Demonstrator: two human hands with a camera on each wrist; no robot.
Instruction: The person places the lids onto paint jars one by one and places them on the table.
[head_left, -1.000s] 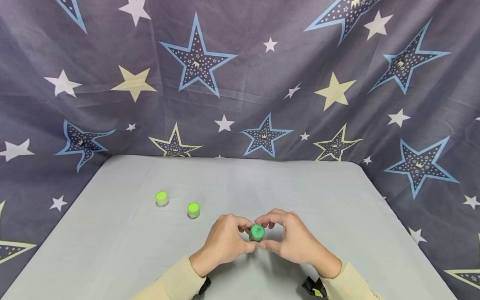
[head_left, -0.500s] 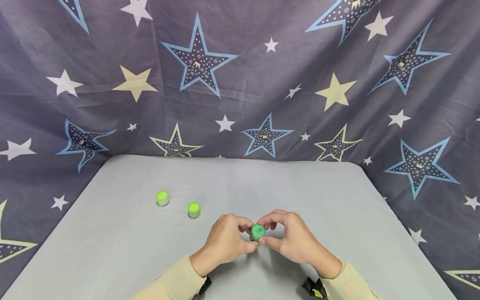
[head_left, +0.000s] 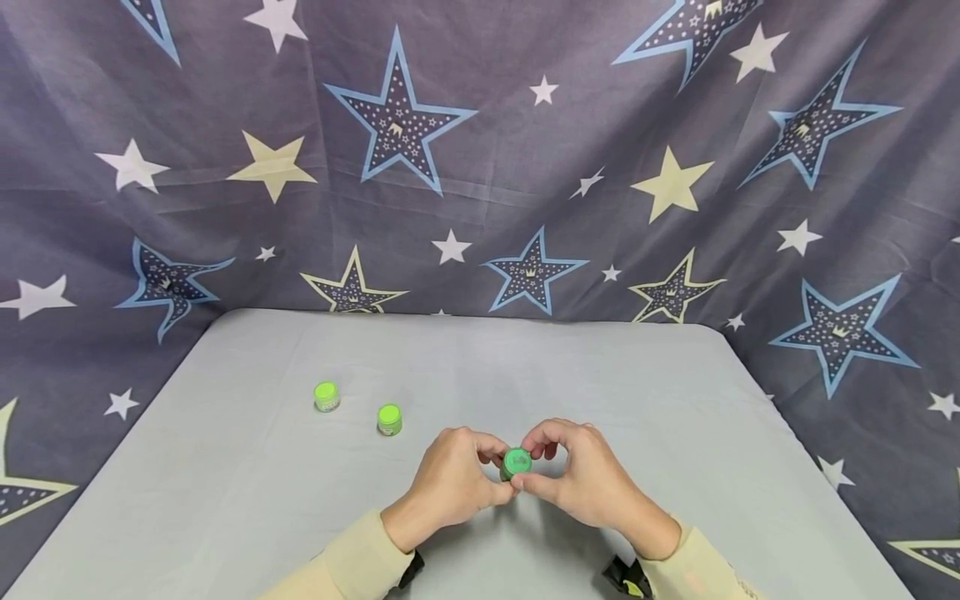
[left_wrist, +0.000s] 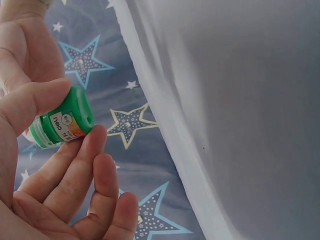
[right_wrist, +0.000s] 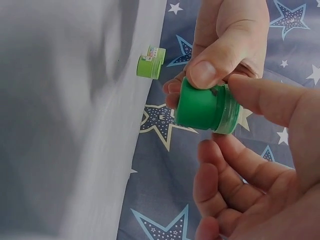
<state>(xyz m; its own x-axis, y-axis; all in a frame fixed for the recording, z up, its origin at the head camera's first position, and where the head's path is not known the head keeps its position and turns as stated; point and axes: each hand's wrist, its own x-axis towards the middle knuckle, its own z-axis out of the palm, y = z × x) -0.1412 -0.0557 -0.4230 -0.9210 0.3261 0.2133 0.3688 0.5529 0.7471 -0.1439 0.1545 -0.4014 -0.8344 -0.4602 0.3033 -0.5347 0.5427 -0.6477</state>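
Observation:
Both hands hold a small green jar (head_left: 517, 462), upright above the table, its lid facing up. My left hand (head_left: 452, 477) grips its lower body between thumb and fingers. In the left wrist view a printed label (left_wrist: 65, 125) shows on the jar's green side. My right hand (head_left: 581, 473) pinches the rim at the top, thumb on the near side and index finger on the far side. The right wrist view shows a clear ribbed lid (right_wrist: 229, 112) between the right thumb and fingers, with the left thumb pressed on the green body. A dark smudge marks the lid's top.
Two jars with bright lime-green lids stand to the left on the grey-covered table (head_left: 225, 467): a nearer jar (head_left: 389, 420) and a farther jar (head_left: 326, 397). A star-patterned curtain (head_left: 480, 167) hangs behind the table and along its sides.
My right thumb and index finger have shifted slightly around the lid, and the smudge on its top has changed position. The left hand keeps its grip with almost no movement.

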